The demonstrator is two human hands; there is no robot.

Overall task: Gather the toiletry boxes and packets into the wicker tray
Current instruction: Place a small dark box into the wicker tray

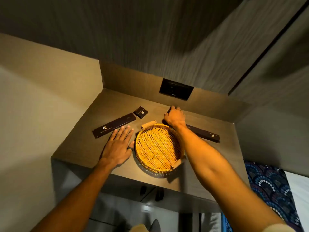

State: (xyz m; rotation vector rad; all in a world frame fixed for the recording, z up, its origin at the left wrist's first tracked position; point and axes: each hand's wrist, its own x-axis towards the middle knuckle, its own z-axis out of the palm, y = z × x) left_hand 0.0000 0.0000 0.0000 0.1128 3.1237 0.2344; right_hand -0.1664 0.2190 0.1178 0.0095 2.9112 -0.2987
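A round wicker tray [158, 148] with two rolled handles sits empty in the middle of a wooden shelf top. To its left lies a long dark box [114, 125], and a small dark square box [140, 112] lies beside that box's far end. Another long dark box [203, 132] lies right of the tray, partly under my right forearm. My left hand [117, 144] rests flat with fingers spread just left of the tray, fingertips near the long box. My right hand [174, 116] is past the tray, curled over a small dark item that it mostly hides.
A dark wall socket plate [176, 89] sits in the back panel. Side walls close the shelf [80, 148] on the left and right. A patterned blue cloth [274, 186] lies at the lower right. The shelf's front edge drops to a tiled floor.
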